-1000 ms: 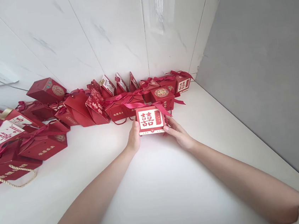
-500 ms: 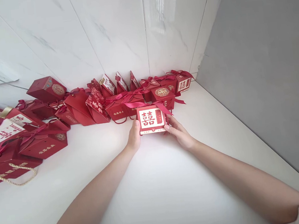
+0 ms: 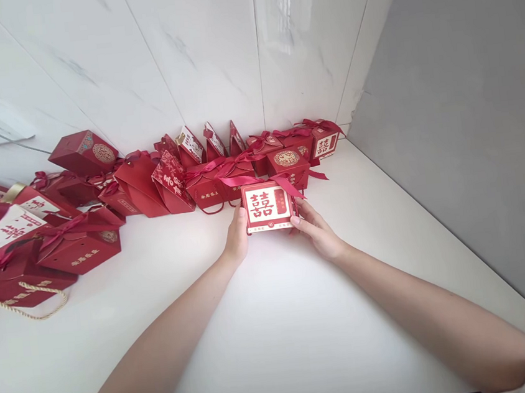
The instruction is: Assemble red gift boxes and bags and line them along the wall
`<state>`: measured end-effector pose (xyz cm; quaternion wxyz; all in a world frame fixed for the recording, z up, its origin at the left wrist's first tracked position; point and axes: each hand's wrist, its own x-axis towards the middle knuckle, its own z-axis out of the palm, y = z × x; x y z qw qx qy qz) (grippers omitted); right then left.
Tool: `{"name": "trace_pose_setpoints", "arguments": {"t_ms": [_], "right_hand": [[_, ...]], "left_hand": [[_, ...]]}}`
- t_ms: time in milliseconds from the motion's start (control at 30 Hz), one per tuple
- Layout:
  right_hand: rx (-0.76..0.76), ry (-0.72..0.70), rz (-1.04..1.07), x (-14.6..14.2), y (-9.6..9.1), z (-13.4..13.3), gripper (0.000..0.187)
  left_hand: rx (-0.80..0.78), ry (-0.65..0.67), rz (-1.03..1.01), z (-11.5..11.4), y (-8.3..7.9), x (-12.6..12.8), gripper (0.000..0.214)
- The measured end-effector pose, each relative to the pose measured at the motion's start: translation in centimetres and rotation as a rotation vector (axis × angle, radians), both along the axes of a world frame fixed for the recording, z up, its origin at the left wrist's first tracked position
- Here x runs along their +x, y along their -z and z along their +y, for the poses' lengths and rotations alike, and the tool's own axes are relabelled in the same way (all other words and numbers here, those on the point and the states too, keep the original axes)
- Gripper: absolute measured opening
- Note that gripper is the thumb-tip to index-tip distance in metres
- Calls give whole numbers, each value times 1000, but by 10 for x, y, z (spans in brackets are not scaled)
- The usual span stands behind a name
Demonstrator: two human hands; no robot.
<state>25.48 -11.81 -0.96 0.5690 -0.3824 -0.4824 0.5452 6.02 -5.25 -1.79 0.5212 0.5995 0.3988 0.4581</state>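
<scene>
Both my hands hold a small red gift box (image 3: 267, 206) with a white front panel, a red double-happiness character and a red ribbon. It stands on the white counter (image 3: 275, 320) just in front of a row of similar boxes. My left hand (image 3: 236, 240) grips its left side with the thumb on the front edge. My right hand (image 3: 315, 231) clasps the right side, fingers curled round it.
Several red gift boxes and bags with ribbons (image 3: 223, 175) line the marble wall from the far corner to the left edge. A larger bag with a rope handle (image 3: 16, 291) lies at the left. A grey wall (image 3: 461, 125) bounds the counter on the right.
The box and both hands have edged slightly away from me toward the row of boxes. The grip is unchanged.
</scene>
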Motion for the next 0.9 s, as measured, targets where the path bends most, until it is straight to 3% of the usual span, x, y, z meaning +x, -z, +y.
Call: {"name": "trace_pose_setpoints", "arguments": {"t_ms": [633, 900], "right_hand": [[-3, 1, -4, 0, 0, 1, 58], [8, 34, -47, -5, -1, 0, 60]], "left_hand": [[24, -9, -1, 0, -1, 1, 70], [-14, -75, 33, 3, 3, 1, 75]]}}
